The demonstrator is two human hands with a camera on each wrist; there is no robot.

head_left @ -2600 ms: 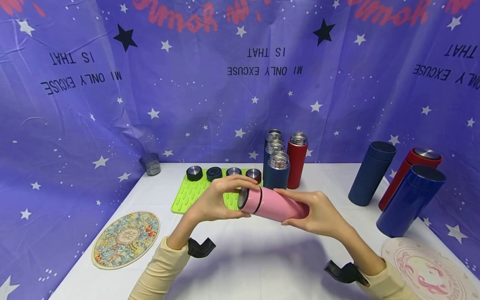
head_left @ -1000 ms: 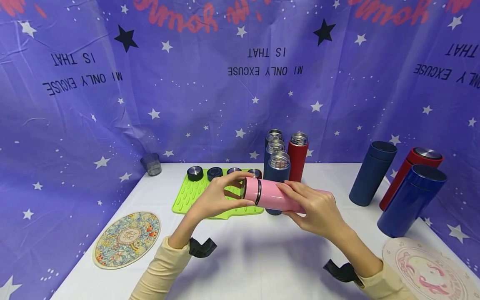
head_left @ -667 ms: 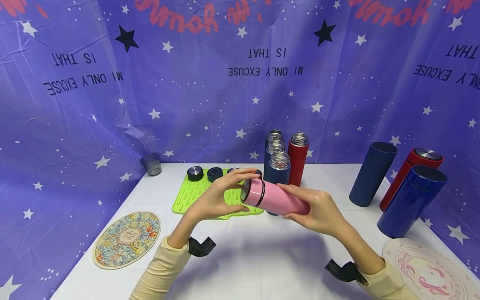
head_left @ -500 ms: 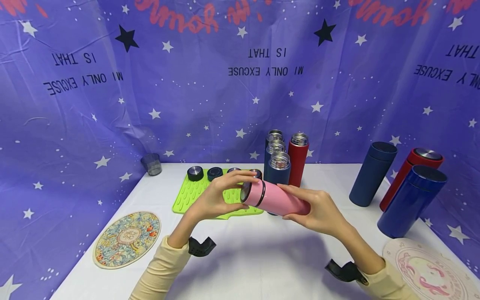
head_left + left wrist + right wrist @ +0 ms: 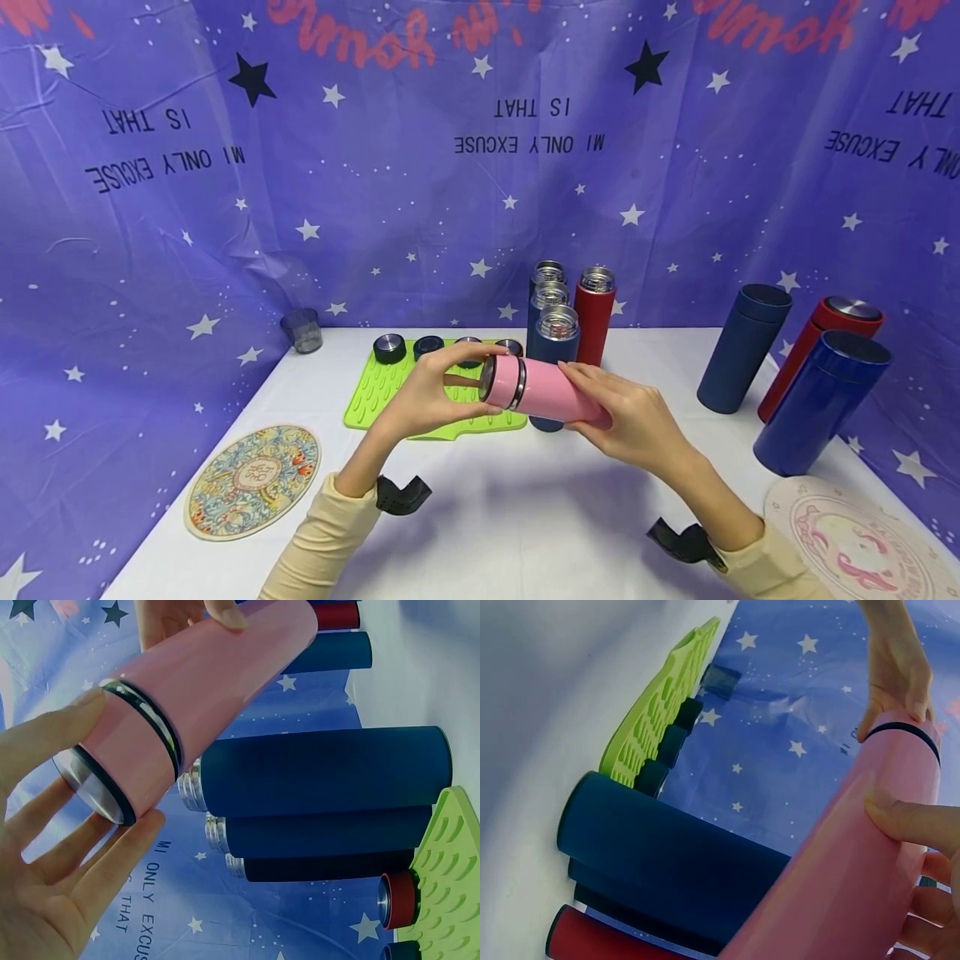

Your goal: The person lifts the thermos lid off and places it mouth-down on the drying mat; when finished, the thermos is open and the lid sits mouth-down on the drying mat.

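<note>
A pink thermos [image 5: 555, 390] is held in the air over the table, lying nearly sideways with its lid [image 5: 507, 382] to the left and slightly higher. My left hand [image 5: 427, 392] grips the lid between thumb and fingers. Around the body curls my right hand [image 5: 637, 419], thumb below and fingers over the top in the head view. A shiny silver strip shows beside the black ring [image 5: 146, 716] between lid and body in the left wrist view. The thermos's silver lid top [image 5: 97, 787] faces the left palm.
Behind the thermos stand lidless bottles: several dark blue or dark ones [image 5: 557, 342] and a red one [image 5: 595, 312]. Several lids [image 5: 389, 348] sit on a green mat [image 5: 367, 396]. Capped bottles [image 5: 821, 400] stand right. A small cup [image 5: 302, 330] and round mats [image 5: 255, 482] lie around the edges.
My right hand eased back, took a fresh hold, and has rolled over the body again, bringing the thermos closer to level. My left hand stays at the lid; silver shows beside the black ring.
</note>
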